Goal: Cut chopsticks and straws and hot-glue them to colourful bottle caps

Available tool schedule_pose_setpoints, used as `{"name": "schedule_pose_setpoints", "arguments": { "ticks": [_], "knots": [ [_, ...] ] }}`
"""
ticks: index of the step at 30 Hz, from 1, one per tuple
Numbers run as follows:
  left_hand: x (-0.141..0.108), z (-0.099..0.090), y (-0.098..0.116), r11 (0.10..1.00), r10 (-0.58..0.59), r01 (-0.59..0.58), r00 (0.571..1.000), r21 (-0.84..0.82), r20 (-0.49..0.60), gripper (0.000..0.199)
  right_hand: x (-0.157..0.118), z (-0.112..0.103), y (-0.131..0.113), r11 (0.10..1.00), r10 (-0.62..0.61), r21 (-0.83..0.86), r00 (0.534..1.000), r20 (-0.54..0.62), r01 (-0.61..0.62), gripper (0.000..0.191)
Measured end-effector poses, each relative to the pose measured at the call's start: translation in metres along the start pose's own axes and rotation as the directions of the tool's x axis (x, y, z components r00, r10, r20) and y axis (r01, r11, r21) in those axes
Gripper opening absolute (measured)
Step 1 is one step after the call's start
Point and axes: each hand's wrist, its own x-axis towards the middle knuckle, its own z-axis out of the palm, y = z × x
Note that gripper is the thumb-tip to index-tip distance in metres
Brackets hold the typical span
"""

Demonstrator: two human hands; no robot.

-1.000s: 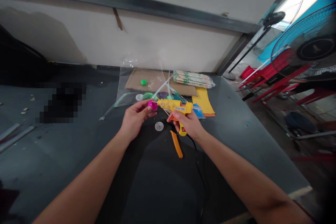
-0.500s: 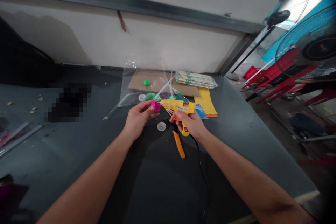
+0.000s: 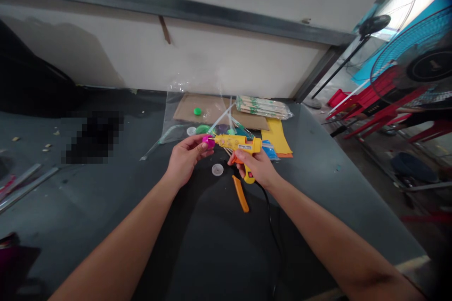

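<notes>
Between the thumb and fingers of my left hand (image 3: 185, 157) is a magenta bottle cap (image 3: 208, 141). My right hand (image 3: 257, 164) grips a yellow glue gun (image 3: 235, 142) by its handle, fingers at the orange trigger. The gun's nozzle points left and meets the cap's edge; whether it touches cannot be made out. A white round cap (image 3: 217, 169) lies on the table just below the nozzle. Nearer to me, an orange-handled cutter (image 3: 240, 194) rests below my right hand. The gun's black cord (image 3: 270, 216) runs down toward me.
Behind my hands lie brown cardboard (image 3: 181, 107) with a green cap (image 3: 197, 111), clear glue sticks (image 3: 223, 117), wrapped wooden sticks (image 3: 263, 106) and yellow sheets (image 3: 277, 136). A wall (image 3: 212, 61) backs the table. Right of it stand a fan (image 3: 431, 63) and red chairs (image 3: 381, 99).
The magenta cap has turned a little in my left fingers, and the nozzle tip now shows against its side. My right hand keeps nearly the same place.
</notes>
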Motion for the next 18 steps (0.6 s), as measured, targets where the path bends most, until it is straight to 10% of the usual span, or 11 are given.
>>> {"name": "schedule_pose_setpoints", "arguments": {
  "ticks": [18],
  "knots": [
    [0.0005,-0.0002,0.002,1.0,0.021,-0.021,1.0,-0.011,-0.002,0.029,-0.0022,0.001,-0.0079,0.999,0.036,0.022,0.999,0.008,-0.036,0.036]
  ]
}}
